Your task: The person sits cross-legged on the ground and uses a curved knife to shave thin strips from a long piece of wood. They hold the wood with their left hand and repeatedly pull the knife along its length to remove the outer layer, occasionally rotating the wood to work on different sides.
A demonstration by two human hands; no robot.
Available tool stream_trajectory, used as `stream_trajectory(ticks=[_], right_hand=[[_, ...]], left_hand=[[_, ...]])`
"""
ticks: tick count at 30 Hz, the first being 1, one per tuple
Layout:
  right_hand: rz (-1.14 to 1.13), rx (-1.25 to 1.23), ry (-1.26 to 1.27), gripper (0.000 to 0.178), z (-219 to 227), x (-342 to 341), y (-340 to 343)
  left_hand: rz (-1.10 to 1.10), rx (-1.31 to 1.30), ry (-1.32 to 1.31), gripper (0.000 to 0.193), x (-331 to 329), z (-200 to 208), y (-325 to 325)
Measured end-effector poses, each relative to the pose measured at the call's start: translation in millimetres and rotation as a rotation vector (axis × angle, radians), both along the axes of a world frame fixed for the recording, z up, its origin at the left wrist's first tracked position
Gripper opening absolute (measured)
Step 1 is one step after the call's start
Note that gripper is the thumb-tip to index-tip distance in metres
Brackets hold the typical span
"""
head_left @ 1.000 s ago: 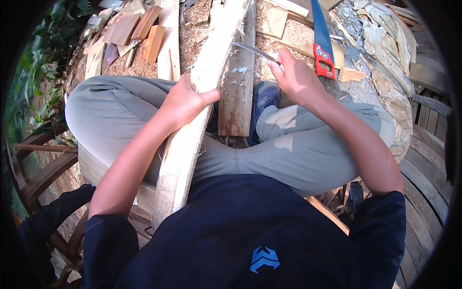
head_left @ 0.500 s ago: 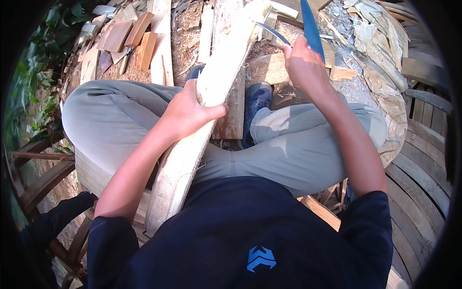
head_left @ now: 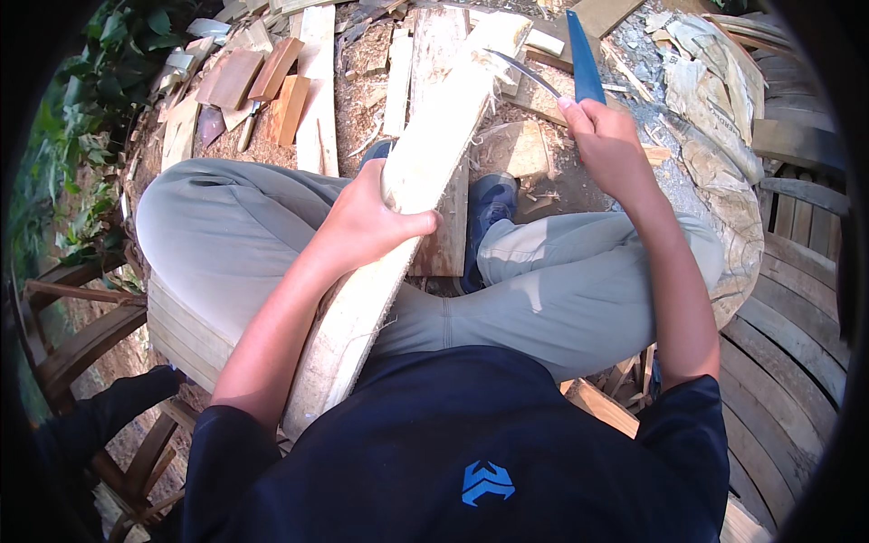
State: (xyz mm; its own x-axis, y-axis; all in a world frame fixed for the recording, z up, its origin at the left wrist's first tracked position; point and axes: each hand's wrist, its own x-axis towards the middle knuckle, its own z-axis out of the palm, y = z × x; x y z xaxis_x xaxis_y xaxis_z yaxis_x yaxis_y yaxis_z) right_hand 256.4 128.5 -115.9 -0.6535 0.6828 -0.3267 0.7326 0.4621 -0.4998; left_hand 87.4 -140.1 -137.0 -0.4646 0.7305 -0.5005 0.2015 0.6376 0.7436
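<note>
My left hand (head_left: 376, 222) clasps a long pale length of wood (head_left: 430, 154) around its middle, thumb over the right edge. The wood slants from my lap to the far upper middle, its far end rough and splintered. My right hand (head_left: 606, 140) is closed on a knife with a thin curved blade (head_left: 529, 74); the fist hides its handle. The blade's tip overlaps the rough end in view; whether it touches, I cannot tell. Behind my right hand lies a long tapered blue blade (head_left: 586, 63), like a saw's, its lower end hidden.
A brown board (head_left: 444, 244) lies between my shoes. Small wood blocks (head_left: 276, 68) and a wood-handled tool (head_left: 246, 131) sit at the upper left. Offcuts and shavings cover the ground. Crumpled sheeting (head_left: 715, 118) lies at right, beside a slatted wooden structure (head_left: 787, 335).
My right hand has moved right and slightly nearer with the knife. The whole view has shifted a little; my left hand keeps its grip on the wood.
</note>
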Motion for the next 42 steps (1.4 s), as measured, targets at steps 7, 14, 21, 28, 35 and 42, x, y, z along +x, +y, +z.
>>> stream_trajectory(ticks=[7,14,21,28,35,42], right_hand=[[0.077,0.277,0.012,0.056,6,2,-3],[0.157,0.305,0.115,0.053,9,8,-12],[0.164,0.300,0.133,0.052,5,10,-15],[0.175,0.278,0.142,0.052,6,10,-13],[0.122,0.236,0.148,0.052,10,8,-14],[0.127,0.252,0.124,0.052,11,7,-13]], left_hand=[[0.102,0.069,-0.036,0.084,-13,12,-2],[0.114,0.086,-0.062,0.080,-13,21,2],[0.122,0.087,-0.043,0.080,-12,20,1],[0.121,0.062,-0.079,0.086,-12,25,3],[0.116,0.074,-0.058,0.085,-14,22,2],[0.110,0.068,-0.067,0.084,-13,22,2]])
